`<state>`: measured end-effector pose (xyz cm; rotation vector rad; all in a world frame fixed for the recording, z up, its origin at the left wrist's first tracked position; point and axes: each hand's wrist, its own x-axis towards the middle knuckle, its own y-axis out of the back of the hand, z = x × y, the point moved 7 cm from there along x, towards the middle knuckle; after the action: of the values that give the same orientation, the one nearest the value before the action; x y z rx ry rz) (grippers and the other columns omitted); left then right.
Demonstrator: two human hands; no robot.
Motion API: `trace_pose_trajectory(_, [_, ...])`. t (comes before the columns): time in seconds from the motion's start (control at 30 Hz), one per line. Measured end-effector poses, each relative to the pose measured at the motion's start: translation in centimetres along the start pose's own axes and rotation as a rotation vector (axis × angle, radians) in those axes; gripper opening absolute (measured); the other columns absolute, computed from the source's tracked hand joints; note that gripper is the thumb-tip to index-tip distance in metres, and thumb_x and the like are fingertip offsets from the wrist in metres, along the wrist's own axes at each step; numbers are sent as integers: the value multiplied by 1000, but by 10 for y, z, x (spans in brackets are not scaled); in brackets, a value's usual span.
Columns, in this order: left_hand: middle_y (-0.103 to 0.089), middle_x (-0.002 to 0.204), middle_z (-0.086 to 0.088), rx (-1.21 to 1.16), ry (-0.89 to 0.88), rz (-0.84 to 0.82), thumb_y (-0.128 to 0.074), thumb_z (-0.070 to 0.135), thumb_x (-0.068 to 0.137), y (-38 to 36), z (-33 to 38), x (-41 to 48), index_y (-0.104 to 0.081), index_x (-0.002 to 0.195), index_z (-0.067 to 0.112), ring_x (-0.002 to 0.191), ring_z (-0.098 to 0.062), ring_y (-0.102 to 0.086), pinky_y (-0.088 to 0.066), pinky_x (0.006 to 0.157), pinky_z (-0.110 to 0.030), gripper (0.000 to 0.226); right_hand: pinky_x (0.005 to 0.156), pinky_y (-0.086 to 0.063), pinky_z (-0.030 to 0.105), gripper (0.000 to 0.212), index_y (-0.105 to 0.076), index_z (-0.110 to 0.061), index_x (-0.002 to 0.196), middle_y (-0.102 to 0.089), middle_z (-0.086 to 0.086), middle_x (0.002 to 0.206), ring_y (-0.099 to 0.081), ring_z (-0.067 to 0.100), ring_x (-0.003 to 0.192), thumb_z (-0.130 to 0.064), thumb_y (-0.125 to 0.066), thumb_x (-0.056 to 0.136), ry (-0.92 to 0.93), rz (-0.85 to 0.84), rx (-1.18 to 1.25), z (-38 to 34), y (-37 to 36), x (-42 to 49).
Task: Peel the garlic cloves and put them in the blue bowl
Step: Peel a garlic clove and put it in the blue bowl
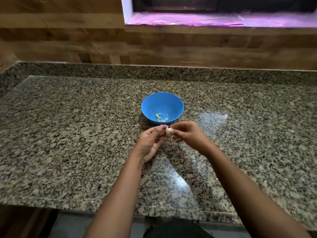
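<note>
Here the garlic clove [169, 132] sits at the centre of the frame, pinched from both sides by the fingers of the left hand [151, 142] and the right hand [189, 134], above the bench [68, 134]. Its long axis seems to run roughly up-down in the picture. The blue bowl [152, 103], holding peeled cloves [162, 118], lies just above, about equally near both hands.

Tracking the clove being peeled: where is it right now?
In the head view, near centre, the garlic clove is held between the left hand and right hand, just on the near side of the blue bowl.
</note>
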<state>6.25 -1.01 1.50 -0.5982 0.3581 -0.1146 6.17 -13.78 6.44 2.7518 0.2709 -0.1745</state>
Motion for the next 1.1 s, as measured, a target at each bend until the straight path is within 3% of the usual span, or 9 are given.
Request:
trace_pose_trajectory(0.1, [-73, 84, -9, 19, -2, -53, -55, -8, 85, -6, -1, -5, -62, 101, 0, 74, -12, -70, -56, 74, -20, 19, 71, -53, 26, 14, -67, -6, 100, -70, 10, 89, -61, 14, 73, -10, -59, 89, -8, 3, 134, 3, 3, -10])
trace_pose_trajectory(0.2, [-73, 83, -7, 53, -26, -32, -58, -8, 82, -10, -2, -6, -64, 98, 1, 76, -12, -69, -55, 77, -22, 19, 72, -52, 30, 15, -67, -8, 101, -69, 10, 87, -59, 13, 72, -13, -59, 90, 2, 23, 69, 3, 3, -14])
trace_pose_trajectory(0.4, [-73, 82, -6, 61, -40, -17, -59, -2, 84, -15, 1, -9, -65, 98, 2, 77, -12, -69, -56, 76, -22, 16, 49, -40, 9, 22, -67, -7, 105, -63, -9, 73, -54, -11, 52, -21, -62, 88, 150, 103, -186, -9, 4, -15])
trace_pose_trajectory(0.53, [-73, 84, -8, 37, -40, -19, -59, -3, 84, -19, 3, -12, -62, 106, -5, 78, -14, -70, -56, 72, -20, 21, 62, -53, 17, 23, -68, -6, 100, -67, -1, 80, -62, 4, 68, -24, -65, 87, 226, 202, -303, -15, 5, -17])
trace_pose_trajectory(0.7, [-73, 83, -10, 27, -66, -18, -57, -7, 84, -24, 6, -13, -61, 106, -7, 76, -16, -70, -57, 71, -23, 22, 67, -53, 24, 18, -65, -3, 94, -63, 6, 85, -60, 15, 73, -20, -66, 86, 288, 322, -406, -18, 2, -16])
trace_pose_trajectory(0.97, [-72, 85, -9, 126, -71, -20, -58, -5, 85, -17, 4, -3, -63, 103, -5, 79, -18, -69, -56, 81, -27, 18, 72, -54, 27, 17, -65, -3, 96, -66, 9, 89, -62, 17, 77, -18, -61, 89, 254, 338, -404, -14, 1, -8])
trace_pose_trajectory(1.1, [-72, 78, -6, 112, -56, 31, -60, -6, 84, -10, -1, 0, -65, 97, 0, 70, -12, -68, -57, 71, -21, 15, 65, -49, 22, 14, -65, -4, 92, -65, 6, 84, -60, 15, 74, -16, -59, 90, 186, 315, -440, -9, 1, 0])
